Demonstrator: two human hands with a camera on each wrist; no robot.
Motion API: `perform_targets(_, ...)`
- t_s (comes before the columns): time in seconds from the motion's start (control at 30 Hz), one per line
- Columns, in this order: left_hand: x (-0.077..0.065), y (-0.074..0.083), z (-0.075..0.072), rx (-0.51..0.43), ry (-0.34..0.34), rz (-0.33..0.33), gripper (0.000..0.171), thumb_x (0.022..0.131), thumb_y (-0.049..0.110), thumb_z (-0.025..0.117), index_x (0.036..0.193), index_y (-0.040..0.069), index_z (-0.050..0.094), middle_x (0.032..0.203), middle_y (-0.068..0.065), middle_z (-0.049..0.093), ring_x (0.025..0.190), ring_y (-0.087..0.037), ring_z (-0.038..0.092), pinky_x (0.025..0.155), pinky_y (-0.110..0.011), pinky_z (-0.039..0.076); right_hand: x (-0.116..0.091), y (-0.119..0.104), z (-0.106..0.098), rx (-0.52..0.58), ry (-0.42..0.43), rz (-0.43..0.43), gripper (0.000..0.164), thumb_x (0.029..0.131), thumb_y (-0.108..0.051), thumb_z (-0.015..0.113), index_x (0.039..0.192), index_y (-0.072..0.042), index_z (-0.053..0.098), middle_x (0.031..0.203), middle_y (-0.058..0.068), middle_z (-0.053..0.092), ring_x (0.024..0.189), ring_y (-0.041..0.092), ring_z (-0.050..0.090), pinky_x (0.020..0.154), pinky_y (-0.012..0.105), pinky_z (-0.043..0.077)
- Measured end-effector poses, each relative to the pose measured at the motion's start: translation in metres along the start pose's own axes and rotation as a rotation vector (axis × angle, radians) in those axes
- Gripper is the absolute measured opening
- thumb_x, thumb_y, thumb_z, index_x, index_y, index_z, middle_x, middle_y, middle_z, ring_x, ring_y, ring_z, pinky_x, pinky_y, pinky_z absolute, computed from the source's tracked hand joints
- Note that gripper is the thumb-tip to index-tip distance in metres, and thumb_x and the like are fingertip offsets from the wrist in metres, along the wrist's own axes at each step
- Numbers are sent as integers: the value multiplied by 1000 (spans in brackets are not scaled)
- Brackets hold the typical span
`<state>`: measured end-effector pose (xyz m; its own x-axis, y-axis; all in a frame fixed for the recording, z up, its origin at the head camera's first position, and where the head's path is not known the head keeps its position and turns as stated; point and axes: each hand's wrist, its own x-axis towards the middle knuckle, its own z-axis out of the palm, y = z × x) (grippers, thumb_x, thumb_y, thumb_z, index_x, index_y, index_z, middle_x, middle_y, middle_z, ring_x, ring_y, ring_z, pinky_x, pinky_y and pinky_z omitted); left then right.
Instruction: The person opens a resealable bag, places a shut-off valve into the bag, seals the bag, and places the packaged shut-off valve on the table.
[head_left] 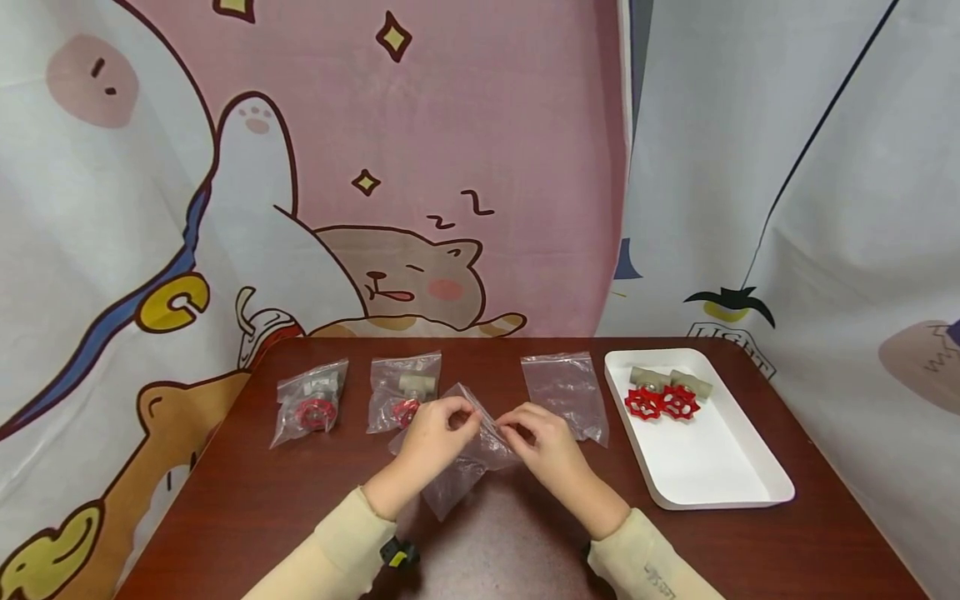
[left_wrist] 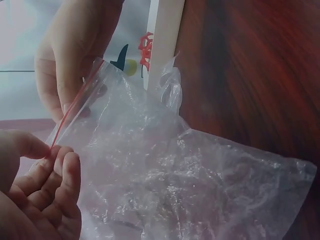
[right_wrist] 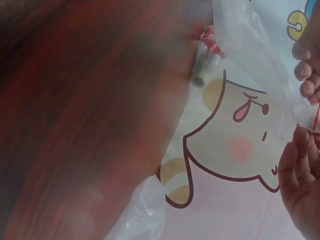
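Both hands hold a clear zip bag [head_left: 491, 448] up over the middle of the table. My left hand [head_left: 435, 437] pinches the top edge between thumb and fingers. Farther along that edge, my right hand [head_left: 551, 442] pinches it too. In the left wrist view the red zip line runs between the two hands, and no valve shows inside the crinkled bag [left_wrist: 150, 165]. Below it, clear plastic [head_left: 453, 487] lies on the table; I cannot tell whether it is a separate bag. The right wrist view shows only the fingers of both hands at its right edge.
Two bags, each with a red-handled valve, lie at the left: one valve bag [head_left: 313, 407] farther out, another valve bag [head_left: 390, 387] nearer. A flat zip bag [head_left: 566, 392] lies behind my right hand. The white tray [head_left: 720, 475] at right holds two red-handled valves [head_left: 678, 402].
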<state>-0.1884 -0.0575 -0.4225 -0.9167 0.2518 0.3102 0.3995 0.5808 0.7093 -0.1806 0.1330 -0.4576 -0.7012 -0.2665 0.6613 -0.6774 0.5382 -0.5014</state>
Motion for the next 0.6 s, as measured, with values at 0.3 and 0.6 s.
perform_targets(0.3,1,-2,3,-25,43,3,4,78,11,67,76,15,68,68,7,64,62,-3,55,59,-18,46,0,-2,3,20,5,28,2,82,-9,72,83,-10,71,80,-4,67,67,7,58,56,28,50)
perform_targets(0.6,-1,0,-1,21,87,6,7,74,12,64,69,17,66,62,9,58,58,-2,50,55,-18,42,0,4,1,-123,127,85,4,78,-5,75,78,-7,71,72,-2,66,62,4,54,55,16,44)
